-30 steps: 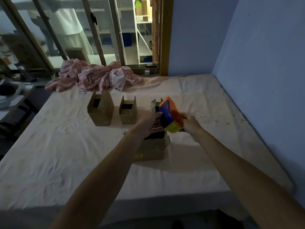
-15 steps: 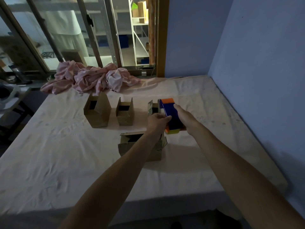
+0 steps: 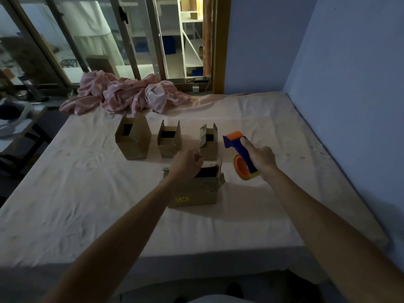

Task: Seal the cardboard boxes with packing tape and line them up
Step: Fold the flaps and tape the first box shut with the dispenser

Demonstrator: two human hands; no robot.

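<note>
Right of the near open box (image 3: 196, 194) on the bed (image 3: 83, 193), the tape dispenser (image 3: 240, 153) is gripped by the right hand (image 3: 262, 159); the left hand (image 3: 185, 164) is curled above that box, its hold unclear; three open boxes (image 3: 169, 143) are lined up farther away.

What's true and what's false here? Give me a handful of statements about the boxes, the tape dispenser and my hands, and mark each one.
1. The right hand grips the tape dispenser. True.
2. Behind the near box, three boxes stand in a row. True.
3. Those three boxes are taped shut. False: their flaps stand up and the tops are open.
4. The tape dispenser sits on the near box. False: it is held beside that box, on its right.
5. A pink cloth lies bunched at the far edge of the bed. True.
6. The left hand also grips the tape dispenser. False: it is over the near box, apart from the dispenser.
</note>
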